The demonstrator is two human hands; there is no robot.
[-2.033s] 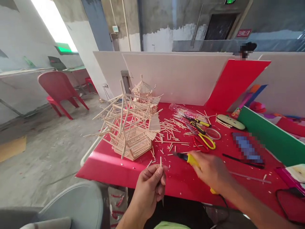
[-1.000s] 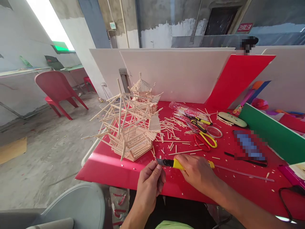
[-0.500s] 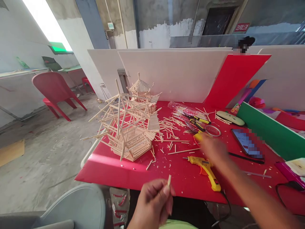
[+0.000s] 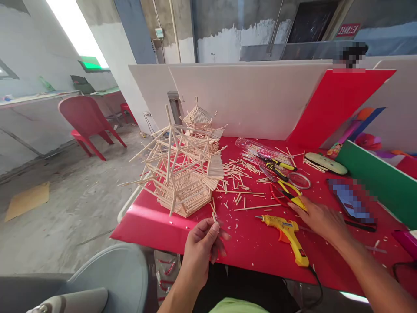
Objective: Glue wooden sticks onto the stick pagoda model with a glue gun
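Observation:
My left hand (image 4: 203, 239) is closed near the table's front edge, pinching a short wooden stick (image 4: 214, 216) upright between thumb and fingers. To the right, my right hand (image 4: 321, 219) has its thumb and fingers around a handle of the yellow-and-red pliers (image 4: 289, 191), which are low over the table; the jaws are hard to make out. Just below that hand lies a yellow glue gun (image 4: 283, 228), nozzle to the left. Beyond my left hand stands a pagoda-like model (image 4: 182, 191) of wooden sticks, with an open frame in front.
Loose cut sticks (image 4: 237, 174) litter the red tabletop (image 4: 241, 243). Behind them are black-and-yellow pliers (image 4: 276, 167) and a roll of clear tape (image 4: 299, 180). A phone (image 4: 348, 200) lies at the right, near a green board (image 4: 381, 182). A grey bin (image 4: 114, 278) stands at lower left.
My left hand has moved forward and left with the stick, toward the model. My right hand has drawn back a little at the pliers, whose handles now show more clearly.

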